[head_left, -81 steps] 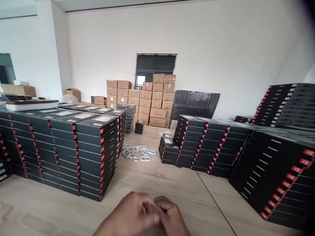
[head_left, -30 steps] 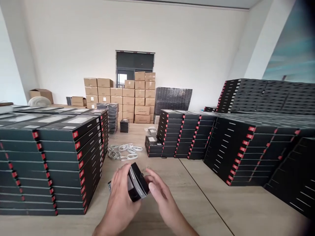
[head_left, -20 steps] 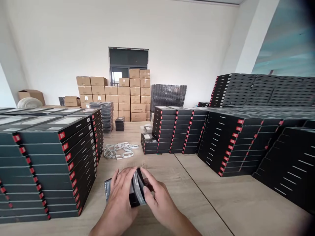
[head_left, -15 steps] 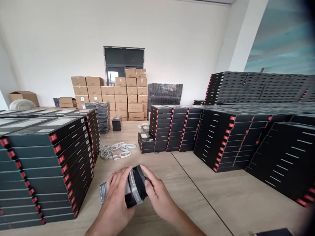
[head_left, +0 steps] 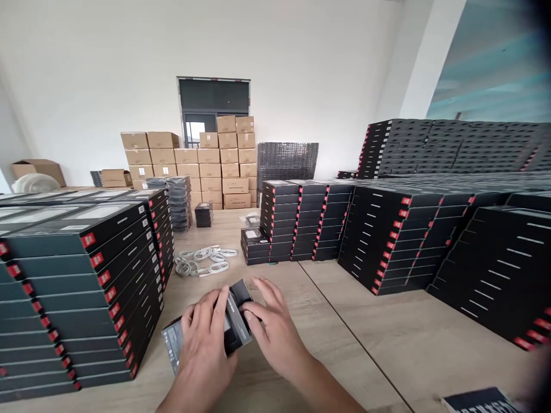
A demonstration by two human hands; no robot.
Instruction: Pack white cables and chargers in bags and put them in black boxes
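In the head view, my left hand (head_left: 204,341) is wrapped over a black product box (head_left: 235,321) and holds it tilted just above the wooden table. A light, printed side of the box shows at the left of that hand. At the box's right end, a dark flap (head_left: 241,292) stands out. My right hand (head_left: 275,330) is at this end, with thumb and a bent finger closed on the flap's edge and another finger stretched beyond it. What lies inside the box is hidden.
Several coiled white cables (head_left: 204,261) lie beyond my hands on the table. Stacks of black boxes rise at the left (head_left: 116,275) and right (head_left: 370,241). A dark printed item (head_left: 477,400) is at the lower right edge. Brown cartons (head_left: 210,155) stand at the back.
The flap at the box's right end stands farther out. My right hand's fingers have moved from around the end to its edge, more spread. The box's printed left side shows more.
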